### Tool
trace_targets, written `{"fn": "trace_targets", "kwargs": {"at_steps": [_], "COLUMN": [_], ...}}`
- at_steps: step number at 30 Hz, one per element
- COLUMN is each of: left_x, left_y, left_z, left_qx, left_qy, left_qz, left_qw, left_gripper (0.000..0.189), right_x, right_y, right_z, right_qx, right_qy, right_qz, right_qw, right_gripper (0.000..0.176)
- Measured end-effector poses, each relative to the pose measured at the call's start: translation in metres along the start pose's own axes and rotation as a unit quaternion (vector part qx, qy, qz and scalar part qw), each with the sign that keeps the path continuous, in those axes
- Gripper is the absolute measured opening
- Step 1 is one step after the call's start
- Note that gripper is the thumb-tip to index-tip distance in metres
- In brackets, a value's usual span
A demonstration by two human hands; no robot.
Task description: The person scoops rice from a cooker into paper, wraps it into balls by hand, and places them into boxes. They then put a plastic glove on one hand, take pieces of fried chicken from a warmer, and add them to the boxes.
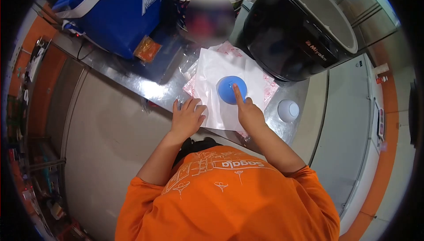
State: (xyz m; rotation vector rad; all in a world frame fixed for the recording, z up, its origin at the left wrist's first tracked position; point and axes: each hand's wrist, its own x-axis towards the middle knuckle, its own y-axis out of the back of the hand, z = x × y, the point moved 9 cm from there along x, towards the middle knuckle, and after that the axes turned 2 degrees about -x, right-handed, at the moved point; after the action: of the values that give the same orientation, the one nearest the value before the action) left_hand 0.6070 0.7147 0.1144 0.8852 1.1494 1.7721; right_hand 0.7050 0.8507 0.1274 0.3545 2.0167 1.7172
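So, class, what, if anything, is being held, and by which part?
Nothing seems held: the right hand rests a finger on the blue object; the left hand is at the white paper's edge.

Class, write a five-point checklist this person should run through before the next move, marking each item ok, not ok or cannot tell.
1. Right hand on the blue bowl: ok, its index finger is extended onto the bowl.
2. Left hand by the white paper: ok, its fingers are at the paper's left edge.
3. Blue bowl fully on the white paper: ok, paper shows all around it.
4. Underside of the blue bowl checked: cannot tell, it is hidden from this view.
5. Rice cooker closed: not ok, it stands open.
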Motion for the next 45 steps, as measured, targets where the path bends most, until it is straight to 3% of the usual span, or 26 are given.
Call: {"fn": "trace_targets", "kwargs": {"at_steps": [6, 9, 11, 13, 16, 19, 20, 22, 25, 31, 34, 35, 36, 37, 38, 39, 40, 41, 43, 45], "left_x": [0.001, 0.034, 0.078, 0.128, 0.183, 0.215, 0.208, 0.212, 0.207, 0.208, 0.219, 0.208, 0.185, 0.157, 0.126, 0.095, 0.062, 0.031, -0.013, -0.027], "left_y": [0.004, 0.030, 0.060, 0.052, 0.000, -0.074, -0.050, -0.063, -0.060, -0.061, -0.005, 0.027, 0.067, 0.091, 0.105, 0.091, 0.059, 0.046, 0.019, 0.005], "left_z": [0.000, 0.003, 0.023, 0.041, 0.048, 0.020, 0.024, 0.017, 0.020, 0.016, -0.010, -0.016, -0.016, -0.010, 0.008, 0.021, 0.021, 0.038, 0.041, 0.037], "left_qx": [0.006, 0.021, -0.046, -0.111, -0.207, -0.247, -0.298, -0.309, -0.251, -0.367, -0.574, -0.574, -0.571, -0.405, -0.239, -0.185, -0.175, -0.102, -0.011, 0.025], "left_qy": [-0.013, -0.006, -0.051, -0.101, -0.071, -0.147, -0.070, -0.015, 0.000, 0.017, -0.060, -0.052, -0.041, -0.057, -0.118, -0.145, -0.135, -0.171, -0.219, -0.206], "left_qz": [0.013, 0.102, 0.128, 0.051, -0.233, -0.242, -0.268, -0.270, -0.307, -0.277, -0.109, -0.048, 0.011, 0.039, 0.040, -0.048, -0.127, -0.176, -0.131, -0.077], "left_qw": [1.000, 0.995, 0.989, 0.987, 0.947, 0.927, 0.913, 0.912, 0.918, 0.888, 0.809, 0.816, 0.820, 0.912, 0.963, 0.971, 0.967, 0.964, 0.967, 0.975], "left_gripper": [0.032, 0.030, 0.027, 0.033, 0.044, 0.043, 0.047, 0.049, 0.052, 0.044, 0.038, 0.033, 0.028, 0.025, 0.032, 0.037, 0.032, 0.032, 0.030, 0.029], "right_x": [0.005, 0.005, 0.005, 0.004, 0.004, 0.005, 0.004, 0.000, 0.001, -0.005, -0.025, -0.041, -0.077, -0.089, -0.101, -0.114, -0.101, -0.089, -0.056, -0.033], "right_y": [-0.015, -0.009, -0.008, -0.013, -0.014, -0.014, -0.009, -0.004, 0.005, 0.020, 0.059, 0.099, 0.170, 0.219, 0.266, 0.312, 0.350, 0.388, 0.409, 0.409], "right_z": [0.012, 0.017, 0.020, 0.026, 0.028, 0.033, 0.032, 0.031, 0.025, 0.026, 0.039, 0.045, 0.043, 0.061, 0.079, 0.098, 0.104, 0.111, 0.103, 0.125], "right_qx": [0.065, 0.090, 0.103, 0.107, 0.120, 0.139, 0.150, 0.128, 0.103, 0.109, 0.122, 0.127, 0.082, 0.105, 0.127, 0.148, -0.036, -0.221, -0.191, -0.254], "right_qy": [-0.014, -0.010, 0.002, 0.024, 0.004, 0.040, 0.057, 0.077, 0.138, 0.112, 0.077, 0.112, 0.167, 0.154, 0.142, 0.131, 0.067, 0.010, -0.051, -0.060], "right_qz": [-0.023, -0.027, -0.005, 0.039, 0.021, -0.006, -0.013, -0.079, -0.090, -0.028, 0.094, 0.242, 0.415, 0.480, 0.544, 0.603, 0.596, 0.584, 0.563, 0.538], "right_qw": [0.998, 0.995, 0.995, 0.993, 0.993, 0.989, 0.987, 0.986, 0.981, 0.987, 0.985, 0.956, 0.891, 0.857, 0.817, 0.773, 0.800, 0.781, 0.802, 0.802], "right_gripper": [0.074, 0.068, 0.069, 0.074, 0.072, 0.071, 0.071, 0.069, 0.072, 0.067, 0.063, 0.055, 0.048, 0.046, 0.044, 0.043, 0.042, 0.041, 0.046, 0.041]}}
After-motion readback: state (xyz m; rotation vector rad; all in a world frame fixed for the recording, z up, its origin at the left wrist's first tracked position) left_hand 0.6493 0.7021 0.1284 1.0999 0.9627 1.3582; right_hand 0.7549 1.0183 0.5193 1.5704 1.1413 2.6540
